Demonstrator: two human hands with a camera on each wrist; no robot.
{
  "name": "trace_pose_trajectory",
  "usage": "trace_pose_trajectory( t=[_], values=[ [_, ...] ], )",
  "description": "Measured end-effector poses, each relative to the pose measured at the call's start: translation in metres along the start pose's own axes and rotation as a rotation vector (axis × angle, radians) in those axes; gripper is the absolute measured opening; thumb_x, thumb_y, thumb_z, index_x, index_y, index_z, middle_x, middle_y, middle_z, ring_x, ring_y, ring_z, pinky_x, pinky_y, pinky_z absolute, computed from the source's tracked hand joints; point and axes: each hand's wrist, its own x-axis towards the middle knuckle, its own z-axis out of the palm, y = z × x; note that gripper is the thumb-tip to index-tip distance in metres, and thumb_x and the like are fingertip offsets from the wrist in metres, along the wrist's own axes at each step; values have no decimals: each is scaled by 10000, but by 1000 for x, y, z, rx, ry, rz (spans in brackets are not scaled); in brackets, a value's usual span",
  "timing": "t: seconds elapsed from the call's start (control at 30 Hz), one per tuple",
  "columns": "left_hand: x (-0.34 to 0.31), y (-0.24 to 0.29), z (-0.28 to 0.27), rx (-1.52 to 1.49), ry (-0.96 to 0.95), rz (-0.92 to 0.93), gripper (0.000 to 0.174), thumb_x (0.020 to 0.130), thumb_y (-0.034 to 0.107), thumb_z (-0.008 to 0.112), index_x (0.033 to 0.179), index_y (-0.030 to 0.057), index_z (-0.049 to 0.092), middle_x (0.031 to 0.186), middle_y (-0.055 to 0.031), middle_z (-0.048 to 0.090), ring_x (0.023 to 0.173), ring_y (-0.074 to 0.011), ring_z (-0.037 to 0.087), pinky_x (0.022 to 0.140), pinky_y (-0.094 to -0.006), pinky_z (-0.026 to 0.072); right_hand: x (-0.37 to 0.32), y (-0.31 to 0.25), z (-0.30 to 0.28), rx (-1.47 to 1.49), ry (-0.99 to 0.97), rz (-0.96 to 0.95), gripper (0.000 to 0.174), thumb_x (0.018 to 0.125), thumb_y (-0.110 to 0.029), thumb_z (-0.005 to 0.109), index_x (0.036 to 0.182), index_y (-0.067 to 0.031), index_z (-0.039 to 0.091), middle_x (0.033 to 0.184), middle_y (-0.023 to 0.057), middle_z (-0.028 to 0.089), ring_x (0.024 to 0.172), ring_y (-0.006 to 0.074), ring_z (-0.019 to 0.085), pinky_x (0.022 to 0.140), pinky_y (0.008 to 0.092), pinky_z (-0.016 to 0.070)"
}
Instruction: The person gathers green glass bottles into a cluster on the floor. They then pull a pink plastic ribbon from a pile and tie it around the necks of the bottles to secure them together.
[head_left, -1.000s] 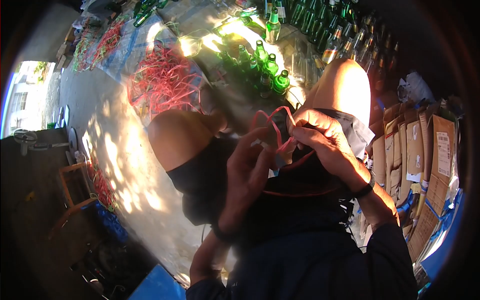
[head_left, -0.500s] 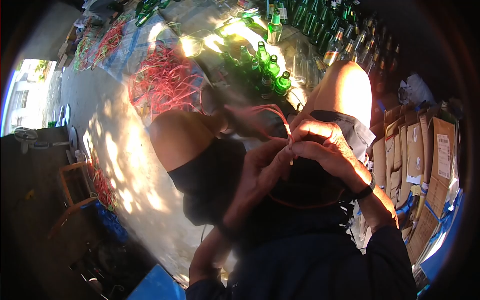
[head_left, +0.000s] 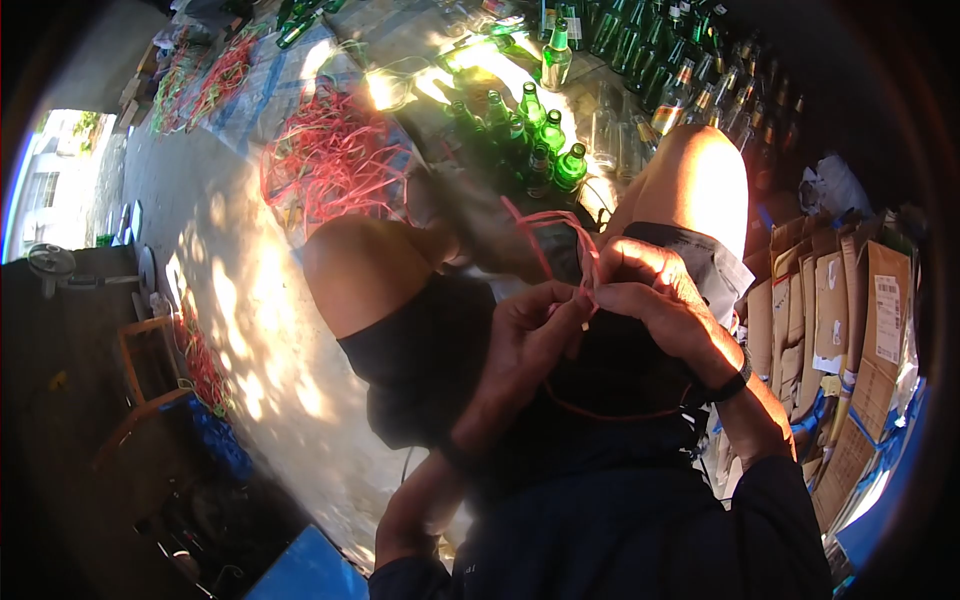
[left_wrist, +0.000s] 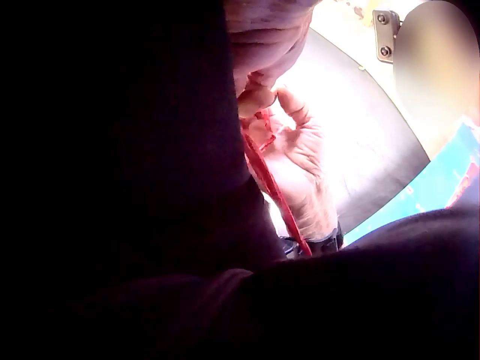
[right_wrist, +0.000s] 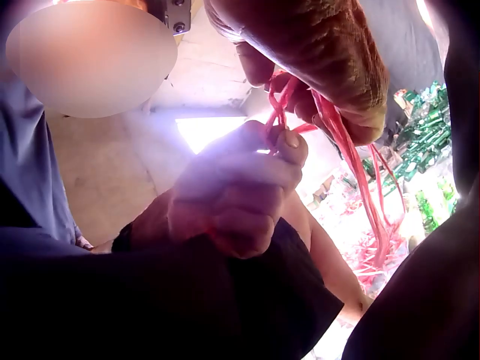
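Observation:
Above the lap, both hands work close together on a pink plastic strip [head_left: 548,216]. Thumb and finger of the left hand [head_left: 530,335] pinch it at a small twisted loop. The right hand [head_left: 655,300] pinches the strip right beside that spot, fingers curled. In the right wrist view, the strip [right_wrist: 349,157] hangs in several strands below the right hand [right_wrist: 315,52], and a loop crosses at the fingertips of the left hand [right_wrist: 240,187]. One length of strip [left_wrist: 274,187] runs down past the right wrist in the left wrist view. Fingers partly hide the crossing.
A tangled heap of pink strips [head_left: 330,150] lies on the ground beyond the knees. Green bottles [head_left: 550,135] stand ahead, with many more behind at the right. Flattened cardboard [head_left: 830,300] is stacked at the right; a wooden frame [head_left: 145,365] stands at the left.
The left hand has moved right, bringing its fingertips to the right hand's. The wide loop between the hands has closed up, and loose strands now stick out above them.

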Motion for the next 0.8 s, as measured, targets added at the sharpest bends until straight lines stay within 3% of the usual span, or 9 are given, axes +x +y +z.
trace_pose_trajectory(
  t=[0.23,0.3,0.43,0.53,0.6,0.73,0.8],
  values=[
    [1,-4,-1,31,31,-2,173,1008,201,676,970,46,741,727,73,614,638,-6,503,575,-192,368,1,-7,4,80,57,101,91,996,-102,612,937,-38,635,889,5,612,818,75,563,742,242,464],
    [1,-4,1,115,62,48,159,1004,173,672,974,34,744,761,64,639,692,-8,527,607,-193,392,3,6,4,230,90,4,107,1007,-110,608,939,-36,643,868,3,607,820,75,559,740,240,463],
    [3,-12,-1,130,40,122,153,991,145,667,973,14,744,788,45,663,736,-17,550,634,-202,418,4,2,-1,239,71,-70,101,1011,-106,606,954,-35,651,879,5,604,826,80,560,748,246,465],
    [2,-11,-2,206,64,115,161,969,147,678,958,-1,741,791,27,669,743,-27,555,637,-215,430,6,0,-9,487,113,-40,92,995,-84,597,948,-25,651,892,24,619,834,120,564,793,271,473],
    [2,-11,-3,341,101,39,190,947,167,694,932,-17,738,771,7,668,732,-37,562,635,-224,438,7,-6,-11,456,155,-109,103,1000,-101,591,971,-16,640,899,45,634,843,145,575,781,283,475],
    [5,-20,-6,309,112,31,207,925,186,713,902,-18,739,723,8,643,698,-38,542,605,-232,417,10,-17,-20,459,160,-135,121,1016,-119,576,1002,-9,623,865,60,643,794,172,592,752,294,480],
    [4,-17,-11,471,72,-14,229,931,216,715,938,-10,750,741,-3,661,721,-44,558,626,-239,433,11,-22,-26,547,187,-58,128,1029,-116,552,1030,-4,614,792,56,633,721,196,592,738,301,489]
  ],
)
